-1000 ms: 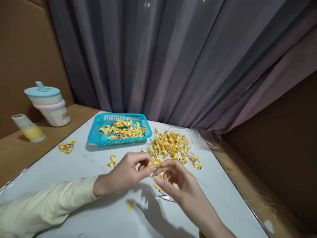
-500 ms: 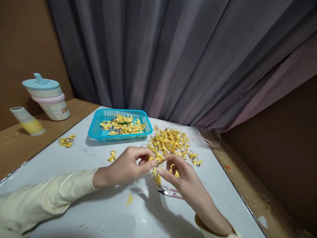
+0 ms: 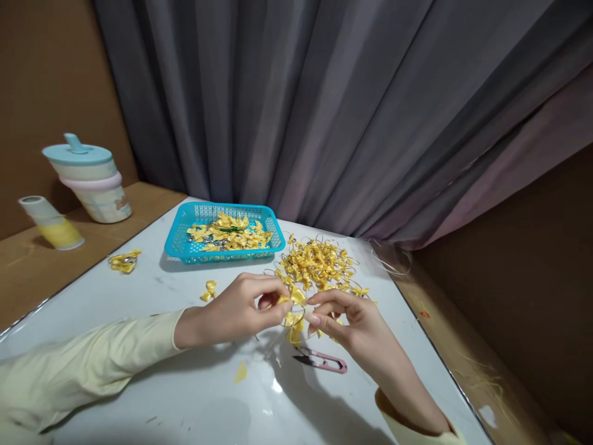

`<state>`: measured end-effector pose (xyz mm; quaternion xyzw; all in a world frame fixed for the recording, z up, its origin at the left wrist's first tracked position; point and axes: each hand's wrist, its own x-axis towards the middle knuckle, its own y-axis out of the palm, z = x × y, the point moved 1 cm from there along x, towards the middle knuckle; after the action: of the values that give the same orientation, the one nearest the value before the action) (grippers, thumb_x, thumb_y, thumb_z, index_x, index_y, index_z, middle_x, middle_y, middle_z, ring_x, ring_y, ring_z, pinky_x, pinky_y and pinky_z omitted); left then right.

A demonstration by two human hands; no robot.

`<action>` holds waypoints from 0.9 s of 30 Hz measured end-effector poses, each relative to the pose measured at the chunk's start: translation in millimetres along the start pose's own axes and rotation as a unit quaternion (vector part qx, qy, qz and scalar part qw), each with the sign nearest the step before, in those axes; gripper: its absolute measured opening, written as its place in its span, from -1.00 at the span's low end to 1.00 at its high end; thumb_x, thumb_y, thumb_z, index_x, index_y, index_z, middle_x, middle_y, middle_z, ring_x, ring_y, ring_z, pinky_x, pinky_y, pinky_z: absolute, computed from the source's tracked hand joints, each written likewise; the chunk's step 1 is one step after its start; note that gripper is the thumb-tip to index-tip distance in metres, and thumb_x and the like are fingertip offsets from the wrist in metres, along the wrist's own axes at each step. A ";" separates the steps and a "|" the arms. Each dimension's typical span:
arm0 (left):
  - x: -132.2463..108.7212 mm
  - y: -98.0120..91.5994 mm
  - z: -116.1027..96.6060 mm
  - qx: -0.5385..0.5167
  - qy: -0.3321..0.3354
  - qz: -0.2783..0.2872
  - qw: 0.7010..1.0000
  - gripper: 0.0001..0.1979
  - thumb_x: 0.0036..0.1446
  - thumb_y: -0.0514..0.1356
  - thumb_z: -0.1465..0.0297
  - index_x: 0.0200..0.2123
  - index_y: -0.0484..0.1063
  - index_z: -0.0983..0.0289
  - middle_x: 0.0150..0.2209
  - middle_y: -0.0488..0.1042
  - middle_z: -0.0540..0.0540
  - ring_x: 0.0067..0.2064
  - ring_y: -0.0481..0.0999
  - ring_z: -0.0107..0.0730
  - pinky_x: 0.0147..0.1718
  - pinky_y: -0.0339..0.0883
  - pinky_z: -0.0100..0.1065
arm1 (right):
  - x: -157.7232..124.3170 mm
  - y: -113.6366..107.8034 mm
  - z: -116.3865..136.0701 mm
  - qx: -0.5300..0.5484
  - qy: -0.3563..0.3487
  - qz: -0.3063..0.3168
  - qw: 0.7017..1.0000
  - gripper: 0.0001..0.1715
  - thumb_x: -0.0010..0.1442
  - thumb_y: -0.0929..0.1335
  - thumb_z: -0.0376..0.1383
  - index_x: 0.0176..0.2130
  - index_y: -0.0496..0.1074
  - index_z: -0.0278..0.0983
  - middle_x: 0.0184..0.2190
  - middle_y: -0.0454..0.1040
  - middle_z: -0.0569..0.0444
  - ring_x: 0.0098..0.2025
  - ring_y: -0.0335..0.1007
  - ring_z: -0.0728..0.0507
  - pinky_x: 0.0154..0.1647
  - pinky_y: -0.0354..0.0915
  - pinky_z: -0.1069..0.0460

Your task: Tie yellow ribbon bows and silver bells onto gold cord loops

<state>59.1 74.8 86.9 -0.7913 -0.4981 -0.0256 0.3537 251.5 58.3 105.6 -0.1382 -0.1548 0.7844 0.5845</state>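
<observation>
Squarely between hands (image 3: 231, 315): yellow bow (image 3: 296, 296)

a home craft corner: grey curtain (image 3: 324, 111), white table (image 3: 185, 395), lidded cup (image 3: 90, 179), bow basket (image 3: 227, 233).

The left arm (image 3: 92, 371), in a pale yellow sleeve, comes in from the lower left of the frame and runs toward the centre. The left hand (image 3: 231, 313) is turned palm inward, thumb and forefinger pinched shut at their tips. The right forearm (image 3: 407, 395) rises from the lower right edge, bare above a yellow cuff. The right hand (image 3: 356, 324) faces the left one, fingers curled and fingertips (image 3: 315, 320) pinched, nearly meeting the left's at mid-frame.
</observation>
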 end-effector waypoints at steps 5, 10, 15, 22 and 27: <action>-3.2 4.7 -0.2 0.096 0.137 0.001 0.986 -0.83 0.13 0.02 0.52 -0.47 0.35 0.33 -0.55 0.27 -0.02 -0.50 0.19 -0.51 -0.50 0.12 -0.43 | -3.2 1.4 3.0 0.054 0.020 0.016 0.998 -0.75 0.09 0.39 -0.14 -0.34 0.36 -0.28 -0.58 0.48 0.15 -0.49 0.32 0.00 -0.37 0.18 0.08; -6.0 7.4 1.9 0.130 0.174 0.051 0.975 -0.79 0.16 0.00 0.53 -0.49 0.35 0.34 -0.55 0.26 0.01 -0.47 0.22 -0.47 -0.46 0.16 -0.40 | -10.1 13.5 7.0 0.122 -0.009 0.040 0.992 -0.77 0.16 0.34 -0.18 -0.25 0.26 -0.25 -0.52 0.49 0.13 -0.44 0.36 0.00 -0.41 0.19 0.11; -6.1 7.1 2.6 0.117 0.165 0.051 0.978 -0.80 0.16 0.00 0.52 -0.47 0.35 0.35 -0.53 0.29 0.02 -0.46 0.25 -0.47 -0.44 0.17 -0.41 | -22.0 24.8 8.5 0.024 -0.088 0.063 0.994 -0.92 0.25 0.24 -0.30 -0.23 0.17 -0.23 -0.48 0.47 0.12 -0.43 0.35 0.00 -0.46 0.16 0.13; 0.6 2.0 -3.1 0.016 0.026 0.000 1.000 -0.85 0.12 0.07 0.48 -0.50 0.34 0.33 -0.55 0.29 -0.04 -0.49 0.22 -0.53 -0.47 0.14 -0.45 | -21.4 28.1 -2.4 -0.122 -0.158 0.042 0.979 -0.87 0.22 0.17 -0.42 -0.24 0.06 -0.20 -0.58 0.33 0.22 -0.60 0.09 0.03 -0.56 0.03 0.14; 5.4 -4.8 -5.2 -0.162 -0.104 0.001 0.981 -0.82 0.11 0.11 0.36 -0.49 0.33 0.32 -0.53 0.29 -0.05 -0.47 0.26 -0.53 -0.46 0.19 -0.46 | -16.8 26.4 -6.8 -0.074 -0.099 0.026 0.992 -0.87 0.25 0.19 -0.29 -0.24 0.03 -0.20 -0.53 0.45 0.15 -0.60 0.14 0.02 -0.58 0.05 0.14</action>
<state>59.6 77.2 95.4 -0.8372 -0.5202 -0.0233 0.1673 235.8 35.6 89.3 -0.1068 -0.2658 0.7957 0.5337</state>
